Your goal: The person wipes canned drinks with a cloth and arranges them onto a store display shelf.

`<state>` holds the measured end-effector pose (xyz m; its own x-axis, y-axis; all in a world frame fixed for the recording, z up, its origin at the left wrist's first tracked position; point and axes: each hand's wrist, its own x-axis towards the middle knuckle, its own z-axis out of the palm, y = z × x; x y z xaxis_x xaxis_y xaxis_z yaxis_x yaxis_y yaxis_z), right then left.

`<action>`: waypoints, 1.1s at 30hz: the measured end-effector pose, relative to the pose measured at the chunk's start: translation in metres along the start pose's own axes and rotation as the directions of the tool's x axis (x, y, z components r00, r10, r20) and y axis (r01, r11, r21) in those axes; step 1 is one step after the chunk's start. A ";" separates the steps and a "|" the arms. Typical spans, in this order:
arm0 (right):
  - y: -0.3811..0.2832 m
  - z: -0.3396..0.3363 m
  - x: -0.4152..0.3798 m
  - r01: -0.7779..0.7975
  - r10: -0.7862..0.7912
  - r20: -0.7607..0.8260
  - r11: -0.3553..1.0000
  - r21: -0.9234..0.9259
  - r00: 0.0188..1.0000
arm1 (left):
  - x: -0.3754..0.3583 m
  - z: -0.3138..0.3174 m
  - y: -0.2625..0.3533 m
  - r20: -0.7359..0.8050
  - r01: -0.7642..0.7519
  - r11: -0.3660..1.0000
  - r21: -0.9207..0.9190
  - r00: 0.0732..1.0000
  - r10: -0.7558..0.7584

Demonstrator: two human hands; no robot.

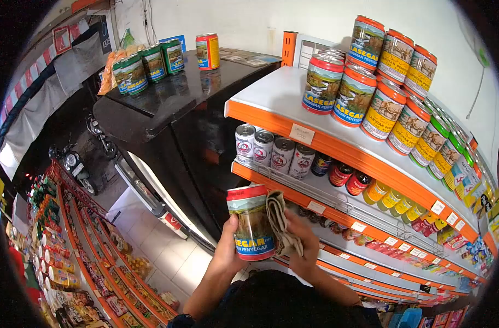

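Left forearm (210, 292) and right forearm (332, 287) angle up, converging. Left hand (227, 249) cupped, thumb (233, 223) pointing up; its other fingers mostly hidden, probably curled. Right hand (305, 249) opposite, near it but apart, fingers bent in a grip.

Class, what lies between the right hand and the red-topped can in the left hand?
In the head view, a folded greyish cloth lies between the right hand and the can.

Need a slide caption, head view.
Left hand holds a red-rimmed cylindrical metal can; right hand holds a folded beige cloth at its side.
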<state>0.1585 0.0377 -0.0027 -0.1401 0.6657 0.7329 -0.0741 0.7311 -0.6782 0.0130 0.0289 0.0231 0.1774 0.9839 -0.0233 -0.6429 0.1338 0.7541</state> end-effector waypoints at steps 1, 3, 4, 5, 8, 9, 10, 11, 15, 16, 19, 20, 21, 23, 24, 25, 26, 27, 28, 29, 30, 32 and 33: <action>-0.003 0.002 -0.006 0.003 -0.003 0.007 1.000 0.004 1.000 | 0.003 -0.005 -0.002 -0.004 -0.007 1.000 -0.002 1.000 0.007; -0.013 0.007 -0.026 -0.109 0.115 -0.029 0.980 0.165 0.993 | 0.009 -0.022 -0.008 -0.007 -0.084 0.987 -0.140 0.996 0.084; -0.009 0.005 -0.043 -0.107 0.114 -0.031 0.981 0.164 0.993 | 0.009 -0.022 -0.004 -0.014 -0.080 0.987 -0.138 0.997 0.079; 0.002 0.001 -0.059 -0.229 0.242 -0.049 0.955 0.187 0.969 | 0.010 -0.023 -0.007 -0.003 -0.081 0.987 -0.137 0.997 0.081; 0.018 -0.007 -0.059 -0.547 0.598 -0.059 0.765 0.340 0.799 | 0.007 -0.019 -0.024 -0.006 -0.092 0.993 -0.072 0.996 0.091; 0.019 -0.009 -0.055 -0.699 0.788 0.003 0.545 0.464 0.616 | 0.004 -0.016 -0.031 0.026 -0.072 0.993 -0.095 0.997 0.074; 0.019 -0.006 -0.054 -0.684 0.780 -0.022 0.562 0.464 0.626 | 0.006 -0.018 -0.039 0.048 -0.186 0.977 0.105 0.982 0.182; 0.019 0.000 -0.051 -0.675 0.827 -0.011 0.466 0.572 0.562 | 0.013 -0.017 -0.043 0.094 -0.307 0.906 0.292 0.952 0.292; -0.002 -0.006 -0.040 -0.581 0.864 0.138 0.200 0.789 0.485 | 0.018 0.010 -0.018 0.243 -0.593 0.567 0.572 0.783 0.573; -0.007 -0.008 -0.039 -0.585 0.892 0.171 0.122 0.802 0.419 | 0.022 0.013 -0.020 0.244 -0.628 0.570 0.531 0.757 0.606; 0.000 -0.021 -0.048 -0.533 0.901 0.193 0.049 0.845 0.389 | 0.021 0.017 -0.021 0.265 -0.542 0.615 0.572 0.832 0.487; -0.002 -0.025 -0.050 -0.524 0.903 0.180 0.057 0.850 0.391 | 0.020 0.018 -0.022 0.275 -0.543 0.619 0.567 0.834 0.479; -0.007 -0.029 -0.049 -0.480 0.885 0.092 0.158 0.863 0.456 | 0.021 0.017 -0.021 0.262 -0.555 0.617 0.558 0.824 0.503; -0.021 -0.039 -0.040 -0.428 0.851 -0.003 0.266 0.864 0.524 | 0.028 0.014 -0.018 0.257 -0.575 0.612 0.542 0.807 0.531; -0.034 -0.045 -0.035 -0.362 0.816 -0.143 0.395 0.844 0.560 | 0.031 0.009 -0.016 0.295 -0.578 0.514 0.634 0.795 0.530; -0.041 -0.051 -0.032 -0.294 0.762 -0.278 0.518 0.803 0.585 | 0.034 0.006 -0.015 0.331 -0.574 0.406 0.712 0.783 0.526; -0.042 -0.054 -0.032 -0.222 0.574 -0.421 0.738 0.637 0.703 | 0.037 0.005 -0.015 0.333 -0.538 0.385 0.750 0.810 0.483; -0.044 -0.059 -0.032 -0.222 0.574 -0.424 0.740 0.634 0.701 | 0.039 0.005 -0.018 0.335 -0.538 0.388 0.748 0.811 0.480; -0.045 -0.063 -0.033 -0.200 0.209 -0.355 0.978 0.062 0.911 | 0.040 0.005 -0.021 0.416 -0.564 0.350 0.748 0.809 0.415; -0.045 -0.065 -0.032 0.038 -0.071 -0.047 0.866 -0.498 0.996 | 0.041 0.005 -0.023 0.494 -0.593 0.311 0.743 0.798 0.345; -0.053 -0.065 -0.022 0.171 -0.069 0.165 0.631 -0.757 0.984 | 0.043 0.005 -0.025 0.578 -0.650 0.243 0.720 0.756 0.308; -0.055 -0.064 -0.019 0.140 -0.067 0.125 0.597 -0.790 0.990 | 0.045 0.010 -0.026 0.586 -0.654 0.296 0.696 0.756 0.291; -0.056 -0.063 -0.020 0.107 -0.059 0.089 0.568 -0.816 0.994 | 0.044 0.012 -0.027 0.586 -0.647 0.351 0.677 0.762 0.275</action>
<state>0.2281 -0.0075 0.0243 -0.2231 0.6054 0.7640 0.7488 0.6083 -0.2633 0.0470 0.0667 0.0102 0.3953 0.7173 0.5738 0.1642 -0.6698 0.7242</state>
